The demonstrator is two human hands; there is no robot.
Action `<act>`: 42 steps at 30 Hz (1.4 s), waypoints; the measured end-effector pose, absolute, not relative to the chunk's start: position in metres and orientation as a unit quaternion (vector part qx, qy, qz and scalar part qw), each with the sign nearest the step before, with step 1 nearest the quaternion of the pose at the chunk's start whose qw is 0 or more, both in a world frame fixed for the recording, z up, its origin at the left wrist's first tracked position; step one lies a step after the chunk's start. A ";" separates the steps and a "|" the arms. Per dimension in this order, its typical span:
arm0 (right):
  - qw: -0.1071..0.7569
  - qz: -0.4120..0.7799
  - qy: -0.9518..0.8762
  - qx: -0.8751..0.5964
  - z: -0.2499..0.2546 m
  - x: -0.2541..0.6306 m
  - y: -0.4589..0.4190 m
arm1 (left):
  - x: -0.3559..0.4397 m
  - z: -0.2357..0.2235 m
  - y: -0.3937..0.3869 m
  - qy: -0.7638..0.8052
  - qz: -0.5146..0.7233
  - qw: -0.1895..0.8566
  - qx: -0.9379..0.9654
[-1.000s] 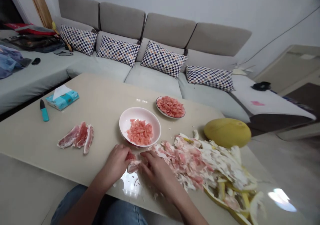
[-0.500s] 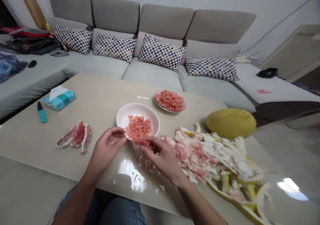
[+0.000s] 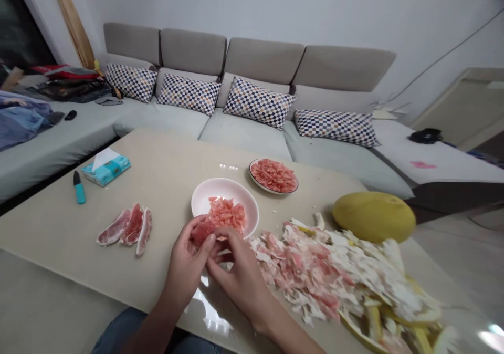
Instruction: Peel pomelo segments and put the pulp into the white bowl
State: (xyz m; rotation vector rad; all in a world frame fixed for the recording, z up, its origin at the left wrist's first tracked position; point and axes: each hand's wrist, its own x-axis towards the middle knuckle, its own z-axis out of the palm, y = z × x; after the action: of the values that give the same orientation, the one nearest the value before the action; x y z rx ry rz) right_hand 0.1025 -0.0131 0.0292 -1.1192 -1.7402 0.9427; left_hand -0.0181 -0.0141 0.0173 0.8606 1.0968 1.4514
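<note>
A pink pomelo segment (image 3: 203, 230) is in my left hand (image 3: 188, 259), its thumb and fingers closed around it at the near edge of a white bowl. My right hand (image 3: 241, 275) meets it from the right, fingers curled and pinched at the segment's right end; the exact contact is partly hidden by the fingers. Behind the hands, the white bowl (image 3: 199, 196) contains loose pink pomelo flesh (image 3: 227, 215). Left of my hands lie several unpeeled pomelo segments (image 3: 129, 227) with whitish skin.
A dark-rimmed plate (image 3: 271, 190) heaped with pomelo flesh stands beyond the bowl. To the right are a pile of membrane scraps (image 3: 315, 270), yellow rind (image 3: 374, 322) and a whole pomelo (image 3: 373, 217). A teal-handled knife (image 3: 79, 188) and a tissue pack (image 3: 106, 169) lie at left.
Both hands have come together, and the pomelo segment has passed from the right hand to the left. The view has tilted up a little, so the scene sits lower.
</note>
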 end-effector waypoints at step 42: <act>0.355 0.666 -0.526 -0.392 0.043 0.154 0.065 | -0.027 0.026 0.044 0.397 0.498 0.627 0.448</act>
State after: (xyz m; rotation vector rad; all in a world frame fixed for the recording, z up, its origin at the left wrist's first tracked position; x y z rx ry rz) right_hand 0.1539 0.0645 0.0426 -1.0129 -1.3597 1.7221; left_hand -0.0268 0.0436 0.0257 1.0259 0.9106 1.1427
